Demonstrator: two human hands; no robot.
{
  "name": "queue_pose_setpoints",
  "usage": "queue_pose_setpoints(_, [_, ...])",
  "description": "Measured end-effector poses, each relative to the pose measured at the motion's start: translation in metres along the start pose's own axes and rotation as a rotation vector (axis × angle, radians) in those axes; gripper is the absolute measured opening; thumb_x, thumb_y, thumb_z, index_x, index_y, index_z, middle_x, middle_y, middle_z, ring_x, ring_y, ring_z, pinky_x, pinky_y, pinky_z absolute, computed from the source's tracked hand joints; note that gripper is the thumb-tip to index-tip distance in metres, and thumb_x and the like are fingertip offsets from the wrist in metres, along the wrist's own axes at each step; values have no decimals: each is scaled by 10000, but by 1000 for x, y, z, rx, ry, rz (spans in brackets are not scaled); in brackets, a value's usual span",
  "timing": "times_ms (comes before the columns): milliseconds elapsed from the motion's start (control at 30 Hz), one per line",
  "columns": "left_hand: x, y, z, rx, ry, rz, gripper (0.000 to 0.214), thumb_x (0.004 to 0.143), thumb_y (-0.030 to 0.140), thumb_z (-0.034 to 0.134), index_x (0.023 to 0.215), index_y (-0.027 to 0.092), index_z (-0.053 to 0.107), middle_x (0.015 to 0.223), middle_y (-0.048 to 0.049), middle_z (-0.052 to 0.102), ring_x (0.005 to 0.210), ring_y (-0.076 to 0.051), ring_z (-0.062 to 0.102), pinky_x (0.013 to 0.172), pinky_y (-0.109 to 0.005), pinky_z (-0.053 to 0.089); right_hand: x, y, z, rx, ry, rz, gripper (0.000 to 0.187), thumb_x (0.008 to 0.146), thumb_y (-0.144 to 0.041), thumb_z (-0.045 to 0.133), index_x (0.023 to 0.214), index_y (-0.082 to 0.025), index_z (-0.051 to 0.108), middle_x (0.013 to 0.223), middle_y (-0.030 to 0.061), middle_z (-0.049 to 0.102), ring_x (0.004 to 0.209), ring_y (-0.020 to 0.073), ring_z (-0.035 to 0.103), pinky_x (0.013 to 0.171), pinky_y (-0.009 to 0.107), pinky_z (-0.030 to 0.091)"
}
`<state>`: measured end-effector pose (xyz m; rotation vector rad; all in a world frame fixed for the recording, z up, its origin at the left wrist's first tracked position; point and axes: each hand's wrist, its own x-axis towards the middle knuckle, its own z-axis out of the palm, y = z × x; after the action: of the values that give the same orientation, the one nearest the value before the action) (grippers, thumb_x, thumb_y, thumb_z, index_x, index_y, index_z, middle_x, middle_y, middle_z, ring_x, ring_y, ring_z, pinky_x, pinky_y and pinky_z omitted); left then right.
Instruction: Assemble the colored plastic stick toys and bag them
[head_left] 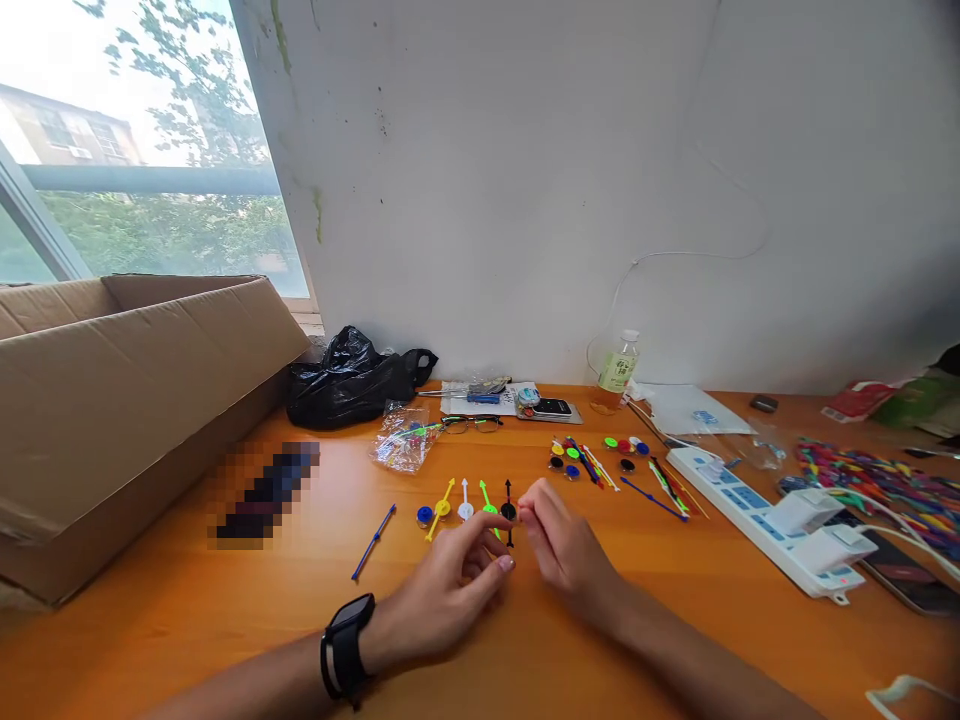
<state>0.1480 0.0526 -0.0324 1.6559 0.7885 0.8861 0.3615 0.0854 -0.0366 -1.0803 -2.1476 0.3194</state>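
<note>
My left hand (454, 585), with a black watch (349, 640) on the wrist, hovers at the near end of a row of arrow spinners. Its thumb and index finger are apart, and the index reaches across the green arrow spinner (486, 492). My right hand (559, 540) is closed just right of the black arrow spinner (508, 490); whatever its fingertips pinch is hidden. Left along the row lie a white arrow spinner (465, 508), a yellow arrow spinner (443, 509) and a blue round base (425, 517). A loose blue arrow (373, 542) rests farther left.
Coloured bases (572, 472) and loose arrows (600, 467) lie beyond my right hand. A white power strip (750, 515) with chargers stands at right. Behind are glasses (471, 424), a plastic bag (405, 440), a bottle (617, 372) and a black bag (352, 385). A cardboard box (150, 390) flanks the left.
</note>
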Motion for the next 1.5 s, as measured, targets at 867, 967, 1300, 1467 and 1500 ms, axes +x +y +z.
queue_pose_setpoints(867, [-7,-18,13,-674,139,-236,499,765,306,956,1130,184,638,1007,-77,774,923,-191,746,870,-292,570,-16,-39,19,467,-122,45,542,1036,-764,272,1115,-251,428,1006,55,560,821,219,558,753,352,488])
queue_pose_setpoints(967, [-4,-20,12,-615,201,-250,520,694,296,999,1064,184,652,930,-35,757,857,-157,721,808,-245,562,-16,-40,17,480,-168,-8,522,1049,-735,285,1128,-245,447,1036,60,528,849,216,530,785,360,488])
queue_pose_setpoints(1300, [-2,10,-6,-436,225,-213,358,790,375,923,1038,148,800,1001,-95,789,838,-200,736,828,-320,603,-1,-4,3,714,51,259,391,1111,-554,401,930,-230,526,765,-27,426,656,147,410,611,281,368])
queue_pose_setpoints(1467, [0,16,-15,-387,282,-248,392,724,317,964,1050,150,823,1064,-122,820,957,-243,746,890,-337,603,10,1,-6,633,114,230,426,1039,-573,576,903,-201,731,852,35,570,785,177,552,725,311,444])
queue_pose_setpoints(1500, [0,16,-16,-383,283,-249,400,717,312,968,1052,151,823,1070,-124,822,969,-247,747,890,-336,604,11,0,-7,634,104,235,430,1017,-580,614,886,-196,758,862,47,602,808,185,572,746,316,453])
